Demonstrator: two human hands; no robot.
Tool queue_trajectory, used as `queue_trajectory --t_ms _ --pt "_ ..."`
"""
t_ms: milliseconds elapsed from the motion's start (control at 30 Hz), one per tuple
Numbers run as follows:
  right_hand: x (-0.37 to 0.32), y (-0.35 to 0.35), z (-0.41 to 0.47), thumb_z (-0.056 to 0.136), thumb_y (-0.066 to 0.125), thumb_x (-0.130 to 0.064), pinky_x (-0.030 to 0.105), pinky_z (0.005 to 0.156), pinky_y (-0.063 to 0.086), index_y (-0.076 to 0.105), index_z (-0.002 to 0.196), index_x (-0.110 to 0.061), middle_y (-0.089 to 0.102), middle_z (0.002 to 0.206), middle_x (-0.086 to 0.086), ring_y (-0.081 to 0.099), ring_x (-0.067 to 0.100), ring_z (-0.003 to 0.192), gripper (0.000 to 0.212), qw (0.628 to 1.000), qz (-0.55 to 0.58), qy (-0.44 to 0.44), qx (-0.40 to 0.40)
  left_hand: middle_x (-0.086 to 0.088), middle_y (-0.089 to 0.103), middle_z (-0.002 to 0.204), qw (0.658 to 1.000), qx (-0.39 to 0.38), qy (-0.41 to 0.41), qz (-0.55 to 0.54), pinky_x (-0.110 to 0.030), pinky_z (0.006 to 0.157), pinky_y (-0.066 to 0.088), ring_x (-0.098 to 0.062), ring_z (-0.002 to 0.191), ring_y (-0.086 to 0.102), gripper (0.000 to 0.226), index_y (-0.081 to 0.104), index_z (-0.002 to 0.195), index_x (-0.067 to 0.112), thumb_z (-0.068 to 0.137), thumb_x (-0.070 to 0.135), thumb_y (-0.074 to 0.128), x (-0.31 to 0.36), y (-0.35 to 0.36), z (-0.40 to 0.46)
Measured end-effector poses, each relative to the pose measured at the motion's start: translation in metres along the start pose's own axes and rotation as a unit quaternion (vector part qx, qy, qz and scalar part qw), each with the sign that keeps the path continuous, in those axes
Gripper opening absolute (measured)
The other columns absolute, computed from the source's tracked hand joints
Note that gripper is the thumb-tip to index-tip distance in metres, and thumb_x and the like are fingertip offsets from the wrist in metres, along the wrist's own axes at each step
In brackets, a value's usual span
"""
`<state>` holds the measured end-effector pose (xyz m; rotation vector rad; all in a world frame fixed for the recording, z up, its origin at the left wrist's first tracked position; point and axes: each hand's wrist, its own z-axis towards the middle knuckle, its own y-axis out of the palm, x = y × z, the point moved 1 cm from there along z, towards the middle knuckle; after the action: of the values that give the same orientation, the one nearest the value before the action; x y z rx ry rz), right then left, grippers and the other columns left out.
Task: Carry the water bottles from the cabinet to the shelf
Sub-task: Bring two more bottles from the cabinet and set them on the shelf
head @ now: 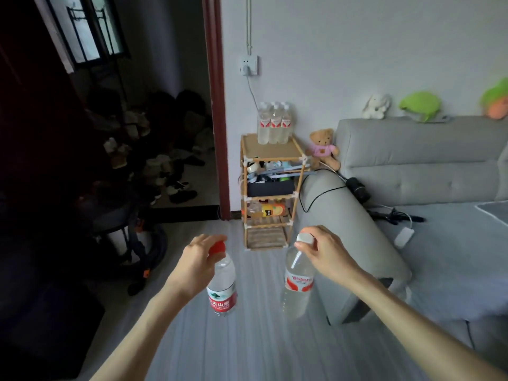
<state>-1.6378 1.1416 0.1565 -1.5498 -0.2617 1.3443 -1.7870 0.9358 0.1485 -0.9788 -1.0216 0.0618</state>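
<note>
Two bottles hang by caps: red-capped bottle gripped by left fingers, white-capped bottle by right fingers

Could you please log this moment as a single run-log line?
left hand: holds red-capped bottle | right hand: holds white-capped bottle | bamboo shelf: ahead, three bottles on top

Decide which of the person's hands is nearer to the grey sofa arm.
Right. The right hand hangs beside the sofa arm, while the left hand is farther away, over the floor.
</note>
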Motion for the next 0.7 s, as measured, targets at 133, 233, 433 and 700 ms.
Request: queue_trajectory --t_ms 133,233,433,700 --pt "0.008 -0.001 0.079 0.085 0.061 -0.017 0.015 0.076 0.03 0.056 0.11 -0.008 0.046 0.099 0.001 0.047 0.016 0.088 0.026 0.999 0.007 0.009 0.034 -0.01 0.058 0.118 0.999 -0.009 0.044 0.024 -0.016 0.088 0.029 -0.025 0.112 0.049 0.035 0.056 0.119 0.007 0.085 -0.001 0.056 -0.011 -0.001 0.096" --pt "0.016 -0.005 0.138 0.085 0.062 -0.014 0.013 0.074 0.029 0.057 0.11 -0.007 0.048 0.1 0.003 0.046 0.014 0.088 0.027 0.998 0.008 0.007 0.056 -0.011 0.054 0.122 0.998 -0.003 0.064 0.03 -0.018 0.091 0.031 -0.025 0.114 0.047 0.035 0.054 0.121 0.005 0.087 -0.003 0.051 -0.014 -0.003 0.16" --pt "0.054 -0.01 0.257 0.09 0.054 -0.019 0.018 0.078 0.032 0.054 0.117 -0.008 0.049 0.104 0.003 0.045 0.013 0.09 0.029 0.998 -0.01 -0.004 0.059 -0.009 0.05 0.124 0.996 0.005 0.085 0.023 -0.017 0.089 0.036 -0.025 0.111 0.051 0.035 0.053 0.123 0.005 0.09 -0.004 0.045 -0.017 0.015 0.282" --pt "0.121 -0.03 0.427 0.092 0.05 -0.022 0.021 0.085 0.035 0.051 0.121 -0.01 0.056 0.117 0.01 0.054 0.023 0.107 0.031 0.999 -0.033 -0.034 0.011 -0.005 0.05 0.121 0.996 -0.016 0.083 0.03 0.007 0.074 0.031 -0.013 0.1 0.051 0.039 0.057 0.118 0.011 0.088 -0.01 0.043 -0.013 0.061 0.448"
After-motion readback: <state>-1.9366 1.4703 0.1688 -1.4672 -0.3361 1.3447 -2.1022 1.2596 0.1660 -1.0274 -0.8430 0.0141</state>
